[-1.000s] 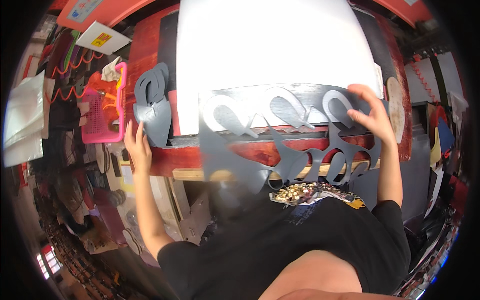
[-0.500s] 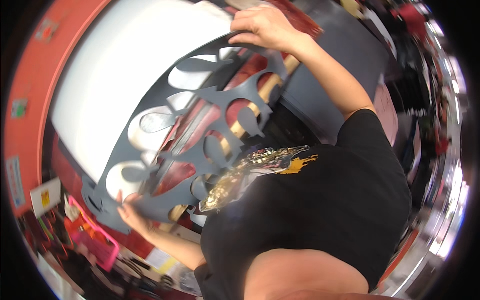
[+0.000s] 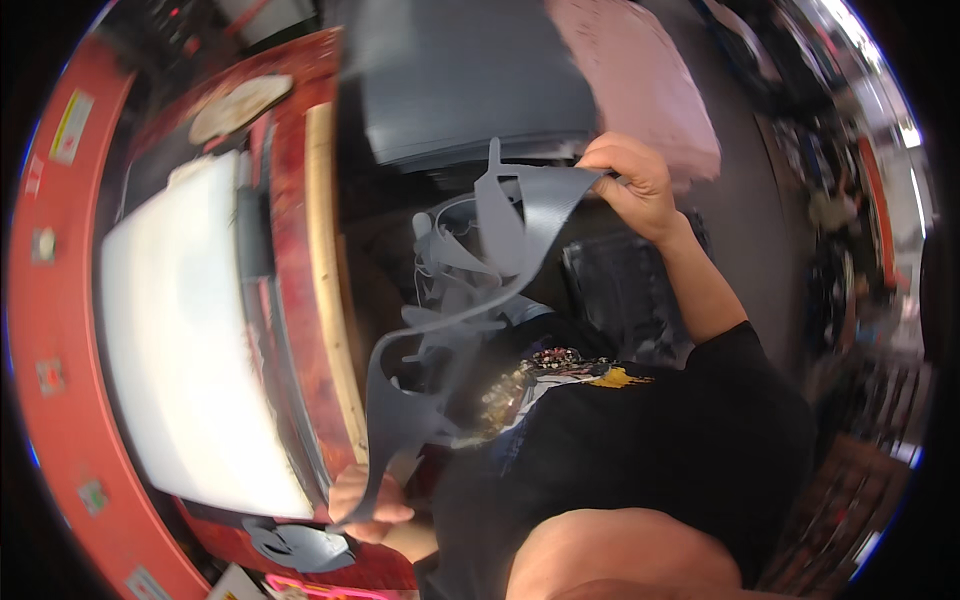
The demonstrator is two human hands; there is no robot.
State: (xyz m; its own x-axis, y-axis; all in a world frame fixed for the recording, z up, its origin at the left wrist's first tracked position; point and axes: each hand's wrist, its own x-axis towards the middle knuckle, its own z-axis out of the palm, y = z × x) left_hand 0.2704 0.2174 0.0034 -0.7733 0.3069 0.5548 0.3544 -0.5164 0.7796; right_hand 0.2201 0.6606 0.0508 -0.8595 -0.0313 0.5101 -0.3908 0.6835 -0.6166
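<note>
A dark grey flexible sheet (image 3: 550,222), punched through with rounded cut-outs, hangs between my two hands in front of my shirt. Its edge curves in an S, and the lower part is folded and blurred. My right hand (image 3: 635,185) pinches one corner at the upper right, thumb against fingers. At the lower left, my left hand (image 3: 370,505) is closed on the opposite end. Loose grey tongues of material dangle from the sheet's middle. Left of it lies a thick white board (image 3: 190,340), apart from both hands.
A wooden strip (image 3: 330,280) edges the red worktable (image 3: 295,200). Dark grey sheets (image 3: 470,80) are stacked ahead, beside pink sheets (image 3: 640,90). Along the left runs a red machine beam (image 3: 70,330). Grey cut pieces (image 3: 300,545) lie near my left hand.
The sheet has come off from over the white board and table edge, swinging right and toward me, and now sags and folds. Both hands have moved right, still gripping it; the view has turned.
</note>
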